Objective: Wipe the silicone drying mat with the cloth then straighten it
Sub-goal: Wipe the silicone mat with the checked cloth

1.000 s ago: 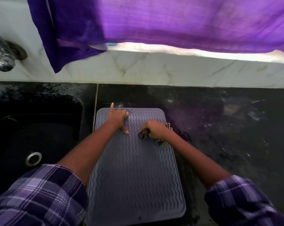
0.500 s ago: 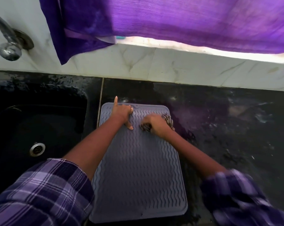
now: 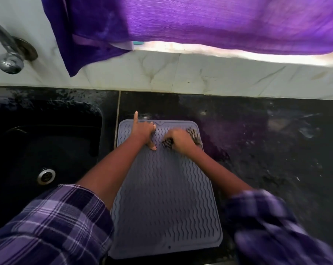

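Observation:
A grey silicone drying mat [image 3: 165,203] with wavy ridges lies flat on the black counter, just right of the sink. My left hand [image 3: 143,131] presses on the mat's far left corner, fingers spread, one finger pointing past the far edge. My right hand [image 3: 179,139] is closed on a dark checked cloth [image 3: 193,133] and holds it against the mat near the far right corner. The cloth is bunched and mostly hidden under the hand; it is blurred.
A black sink [image 3: 45,148] with a metal drain [image 3: 46,175] lies to the left, a chrome tap [image 3: 7,54] above it. The dark stone counter [image 3: 276,150] stretches right. A purple curtain [image 3: 200,23] hangs over the white marble backsplash [image 3: 200,79].
My right hand has slid the cloth toward the mat's far right corner. The left hand stays pressed on the far left corner.

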{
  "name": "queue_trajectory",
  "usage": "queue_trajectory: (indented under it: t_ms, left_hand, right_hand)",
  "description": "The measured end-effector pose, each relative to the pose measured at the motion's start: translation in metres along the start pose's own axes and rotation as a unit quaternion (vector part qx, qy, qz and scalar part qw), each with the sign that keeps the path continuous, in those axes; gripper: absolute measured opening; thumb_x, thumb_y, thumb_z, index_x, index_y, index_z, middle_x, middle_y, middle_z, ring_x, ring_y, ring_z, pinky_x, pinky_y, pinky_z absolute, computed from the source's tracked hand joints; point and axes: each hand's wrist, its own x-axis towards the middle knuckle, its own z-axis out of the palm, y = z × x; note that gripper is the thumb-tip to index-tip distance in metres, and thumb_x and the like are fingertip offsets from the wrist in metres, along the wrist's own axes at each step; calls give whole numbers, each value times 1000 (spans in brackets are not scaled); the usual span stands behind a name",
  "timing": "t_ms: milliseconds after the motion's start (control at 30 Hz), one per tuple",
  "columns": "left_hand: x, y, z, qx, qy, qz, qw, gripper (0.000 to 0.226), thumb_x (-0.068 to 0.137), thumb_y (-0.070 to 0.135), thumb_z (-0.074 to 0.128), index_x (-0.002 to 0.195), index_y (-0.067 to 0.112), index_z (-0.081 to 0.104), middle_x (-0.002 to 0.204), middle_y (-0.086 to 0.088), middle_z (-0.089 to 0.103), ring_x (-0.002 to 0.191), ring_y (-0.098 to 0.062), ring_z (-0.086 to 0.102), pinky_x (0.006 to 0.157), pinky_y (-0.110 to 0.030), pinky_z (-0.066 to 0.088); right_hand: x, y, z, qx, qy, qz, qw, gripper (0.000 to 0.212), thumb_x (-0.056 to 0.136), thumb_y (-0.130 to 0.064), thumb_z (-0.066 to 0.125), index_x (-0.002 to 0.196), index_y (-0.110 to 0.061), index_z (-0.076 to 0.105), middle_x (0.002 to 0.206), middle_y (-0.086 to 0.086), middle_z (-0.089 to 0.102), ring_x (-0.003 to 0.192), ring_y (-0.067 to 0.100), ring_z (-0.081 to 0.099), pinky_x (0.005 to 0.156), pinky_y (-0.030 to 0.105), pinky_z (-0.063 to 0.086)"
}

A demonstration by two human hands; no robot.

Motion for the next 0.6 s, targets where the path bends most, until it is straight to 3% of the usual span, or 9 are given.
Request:
queue_trajectory:
  t_ms: [100,233,367,433,533,600]
  left_hand:
    - [-1,0,-2,-10,1,9,1000,94,70,70,64,144,18,40,146,1,47,140,-18,39,114,-60,-15]
    - [-10,9,-6,17,17,13,1000,83,74,65,64,137,14,47,139,-2,54,134,-19,46,117,-55,-11]
    - [-27,11,-2,21,56,81,995,55,83,48,64,131,21,55,131,-1,60,132,-18,48,120,-46,-7]
    - [-40,9,5,-3,41,114,993,69,82,52,64,142,23,46,139,-3,55,139,-21,39,120,-45,-8]
    - [-55,14,18,-23,-12,101,995,116,63,72,68,153,14,23,158,-5,27,148,-19,21,117,-49,-15]
    - [-58,20,23,-22,-15,87,996,126,57,74,69,154,11,18,161,-7,18,150,-18,15,116,-49,-15]
  right_hand:
    - [-57,6,10,21,-93,-59,994,48,73,8,56,111,-18,71,121,3,65,113,22,53,98,34,44]
    - [-50,0,-10,29,-171,-36,984,50,75,11,50,113,-13,72,120,7,69,110,26,62,93,37,51]
    - [-18,-8,-12,76,26,54,995,43,80,4,53,112,-19,71,117,8,70,112,27,62,93,38,51]
    - [-14,-16,-3,39,54,62,996,36,83,-5,56,112,-21,70,119,9,69,114,28,62,93,35,48]
    - [-13,-19,5,12,35,61,997,33,85,-8,57,113,-18,69,120,10,68,114,29,61,94,34,47]
    - [-26,-17,8,12,19,57,998,34,84,-6,58,114,-17,70,120,10,68,114,29,61,95,34,47]
